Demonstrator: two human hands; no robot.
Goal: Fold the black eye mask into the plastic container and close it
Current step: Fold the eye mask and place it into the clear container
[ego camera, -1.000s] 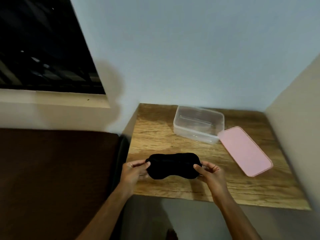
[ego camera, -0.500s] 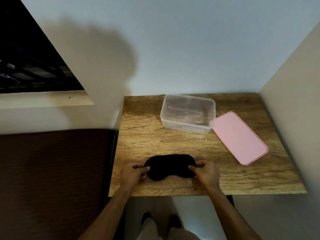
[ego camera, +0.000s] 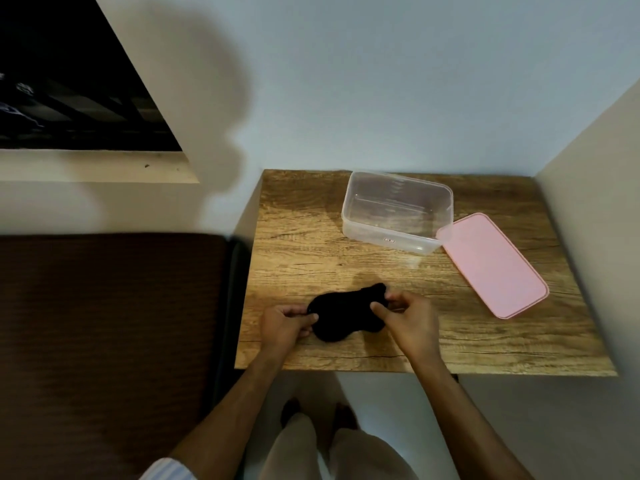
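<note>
Both forearms are bare from wrist to elbow, ending in the bare left hand (ego camera: 285, 323) and the bare right hand (ego camera: 410, 322) over the near part of the wooden table (ego camera: 485, 348); no ring, watch or band shows on either. Below the table's near edge, at the bottom left, the left arm leaves a sleeve (ego camera: 166, 471) of pale cloth with thin light-blue stripes; the right arm's sleeve is out of view. Under the same edge hang loose beige trousers (ego camera: 346, 452), both legs plain and unmarked, with dark, blurred feet (ego camera: 291, 410) past them.
</note>
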